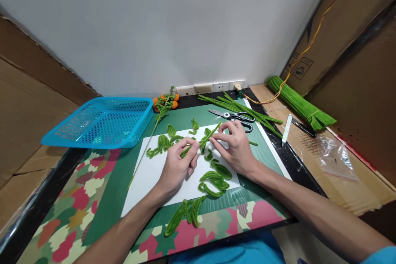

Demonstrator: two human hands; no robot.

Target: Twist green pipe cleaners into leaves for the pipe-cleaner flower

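Observation:
My left hand [182, 163] is closed over the white sheet [148, 181], pinching a fuzzy green pipe cleaner [214, 130] between thumb and fingers. The pipe cleaner slants up and to the right from that grip. My right hand [236, 148] has its thumb and index finger pinched at the pipe cleaner's side, the other fingers curled. Around both hands lie bent green pipe-cleaner leaves: a group [163, 142] to the left, another [216, 179] below the right hand, and a few [185, 214] at the near mat edge. The part inside my left hand is hidden.
Black-handled scissors [235, 116] and loose green pipe cleaners [262, 116] lie behind my right hand. A blue basket [99, 121] stands left, beside an orange flower [166, 102] with a long green stem. Right are a pipe-cleaner bundle [301, 103], a utility knife [303, 128] and a plastic bag [337, 159].

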